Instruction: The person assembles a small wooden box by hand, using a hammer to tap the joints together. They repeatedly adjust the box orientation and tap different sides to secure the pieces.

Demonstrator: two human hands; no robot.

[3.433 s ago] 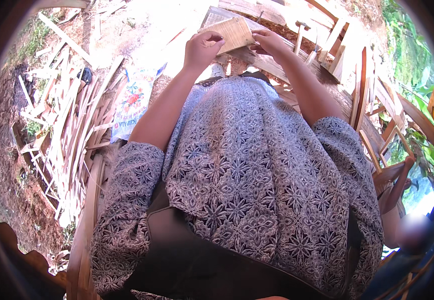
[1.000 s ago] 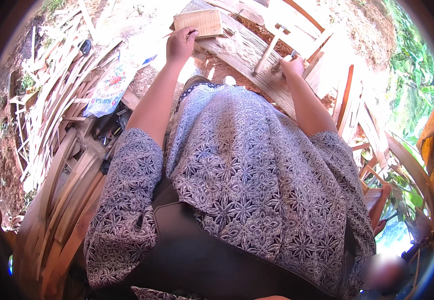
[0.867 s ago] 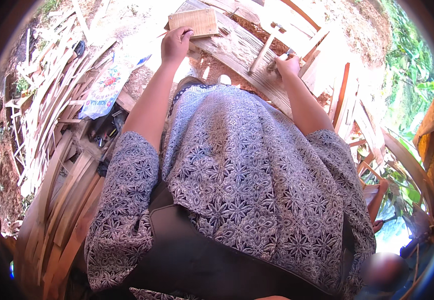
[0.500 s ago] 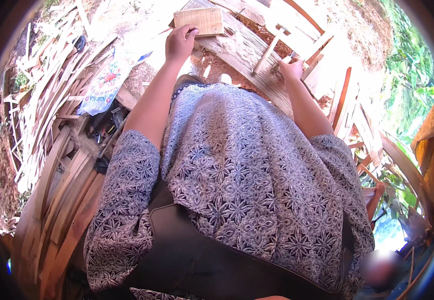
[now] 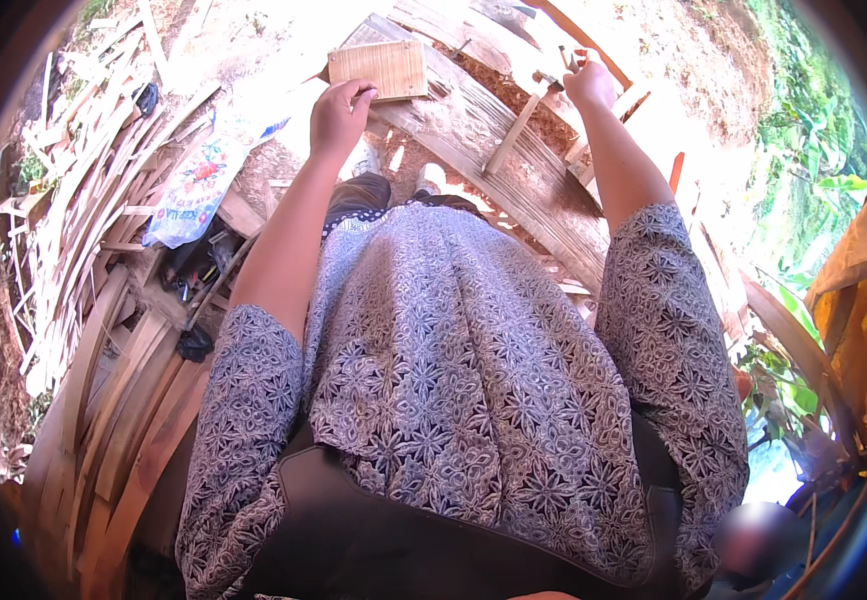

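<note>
A pale rectangular wooden piece [image 5: 379, 68] with nail-like dots near its corners lies on a weathered plank [image 5: 459, 108]. My left hand [image 5: 338, 120] is at its lower left edge, thumb and forefinger pinched together. What they pinch is too small to make out. A hammer [image 5: 514, 132] rests farther right across the plank, its handle toward me and its dark head away. Just beyond the hammer head, my right hand [image 5: 592, 84] is closed, with a small dark thing showing at its fingertips. Glare hides what kind of thing it is.
Long thin wood strips [image 5: 94, 200] are heaped on the left. A printed plastic bag [image 5: 199, 185] lies beside an open dark compartment with small items [image 5: 194, 272]. Curved boards [image 5: 129, 400] stand at lower left. An orange sheet [image 5: 859, 320] and green plants [image 5: 824, 150] are at right.
My right hand has moved up and away, from beside the hammer handle to past its head. My left hand stays at the wooden piece. The whole view has shifted slightly.
</note>
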